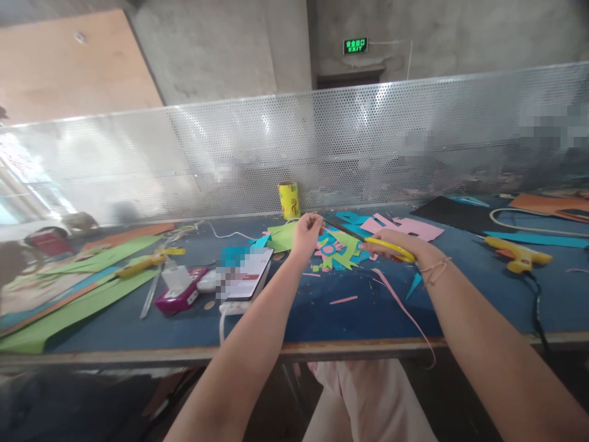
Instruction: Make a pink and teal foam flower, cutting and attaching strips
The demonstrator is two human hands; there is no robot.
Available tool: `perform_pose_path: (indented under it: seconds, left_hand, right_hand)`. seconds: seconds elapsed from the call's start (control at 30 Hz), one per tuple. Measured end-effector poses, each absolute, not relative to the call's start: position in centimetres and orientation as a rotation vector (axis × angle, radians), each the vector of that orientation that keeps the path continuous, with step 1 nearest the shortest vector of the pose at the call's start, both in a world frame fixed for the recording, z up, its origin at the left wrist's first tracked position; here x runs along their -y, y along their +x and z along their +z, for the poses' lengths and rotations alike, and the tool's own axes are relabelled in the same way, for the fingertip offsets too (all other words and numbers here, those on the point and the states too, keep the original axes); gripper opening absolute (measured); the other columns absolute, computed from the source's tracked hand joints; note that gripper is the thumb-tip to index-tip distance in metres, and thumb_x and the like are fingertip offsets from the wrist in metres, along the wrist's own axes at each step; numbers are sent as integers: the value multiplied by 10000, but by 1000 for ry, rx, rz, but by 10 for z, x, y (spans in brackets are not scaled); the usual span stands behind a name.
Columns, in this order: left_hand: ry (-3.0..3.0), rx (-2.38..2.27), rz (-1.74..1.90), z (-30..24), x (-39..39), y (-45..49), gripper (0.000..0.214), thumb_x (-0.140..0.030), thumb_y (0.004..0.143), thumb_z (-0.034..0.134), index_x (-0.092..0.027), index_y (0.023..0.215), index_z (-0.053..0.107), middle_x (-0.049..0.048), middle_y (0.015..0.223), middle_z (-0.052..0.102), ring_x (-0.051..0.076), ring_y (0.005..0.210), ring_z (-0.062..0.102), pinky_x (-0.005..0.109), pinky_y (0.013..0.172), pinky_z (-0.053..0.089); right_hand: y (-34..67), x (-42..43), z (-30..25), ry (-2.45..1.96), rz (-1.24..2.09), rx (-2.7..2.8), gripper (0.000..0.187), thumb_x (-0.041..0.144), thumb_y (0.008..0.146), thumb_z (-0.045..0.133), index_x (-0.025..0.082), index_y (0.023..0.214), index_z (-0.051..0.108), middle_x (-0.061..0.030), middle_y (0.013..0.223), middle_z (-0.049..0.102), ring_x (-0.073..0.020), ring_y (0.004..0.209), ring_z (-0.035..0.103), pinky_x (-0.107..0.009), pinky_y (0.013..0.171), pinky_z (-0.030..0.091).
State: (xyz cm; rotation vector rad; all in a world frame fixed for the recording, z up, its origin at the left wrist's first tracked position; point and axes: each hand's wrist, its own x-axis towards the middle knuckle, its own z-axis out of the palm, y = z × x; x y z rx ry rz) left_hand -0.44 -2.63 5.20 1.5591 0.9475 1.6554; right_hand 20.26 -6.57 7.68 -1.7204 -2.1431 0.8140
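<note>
My right hand [391,240] is closed round the yellow handles of a pair of scissors [368,239], whose dark blades point left toward my left hand [306,233]. My left hand is pinched shut on a small piece of paper I cannot make out, held at the blade tips. Below both hands lie cut paper shapes [338,253] in green, pink and blue on the blue table [322,319]. A thin pink paper strip [405,310] trails from under my right wrist over the table's front edge.
A phone [246,276] lies left of my left arm beside a magenta box [177,298]. Green and orange sheets [83,288] cover the left. A yellow glue gun [518,255] with a cord lies right. A yellow can [289,200] stands against the perforated metal screen [322,147].
</note>
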Motion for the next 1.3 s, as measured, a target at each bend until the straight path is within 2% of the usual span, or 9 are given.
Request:
perform_pose_path:
  seconds: [0.27,0.43,0.63,0.8,0.97,1.07,1.3]
  left_hand:
    - [1391,-1042,1817,48,19,-10,66,-228,751,484,-173,714,481,-31,615,516,59,530,485,196,552,423]
    - [1261,-1023,1860,48,17,-11,79,-232,767,461,-175,714,462,-15,712,537,50,562,496,201,581,450]
    - [1325,-970,1742,44,21,-2,67,-226,765,463,-171,726,471,-6,724,558,59,581,515,199,562,452]
    - [1425,-928,1599,41,29,8,61,-220,745,487,-169,714,478,-5,707,570,66,563,516,207,545,455]
    - [1457,-889,1539,38,33,13,81,-234,727,521,-164,700,490,6,718,594,71,585,532,209,558,464]
    - [1426,-870,1516,37,32,13,117,-267,717,544,-157,706,509,14,713,606,76,594,545,219,574,474]
    - [1425,-855,1346,35,32,15,184,-284,644,641,-148,720,544,10,621,616,96,529,567,269,590,488]
  right_hand:
    - [213,51,66,-1647,760,2212,470,633,665,498,178,552,466,28,406,401,-86,362,373,-231,386,284]
    - [218,31,52,-1753,664,2038,514,684,698,389,187,597,475,30,391,362,-98,359,357,-244,393,286]
    - [208,26,45,-1551,514,1821,491,659,726,364,187,681,489,8,525,454,-104,449,389,-239,423,298]
    - [191,34,42,-1266,675,1714,387,559,698,495,174,727,478,14,596,504,-82,460,431,-214,436,333]
    - [174,45,43,-1129,872,1679,328,459,645,587,158,743,505,20,549,515,-92,466,465,-217,447,359]
    - [170,47,46,-1069,885,1593,309,440,623,602,158,693,499,28,502,500,-95,444,468,-226,450,369]
    - [181,39,53,-1175,828,1440,319,387,566,671,181,615,433,48,438,466,-69,370,428,-180,348,307]
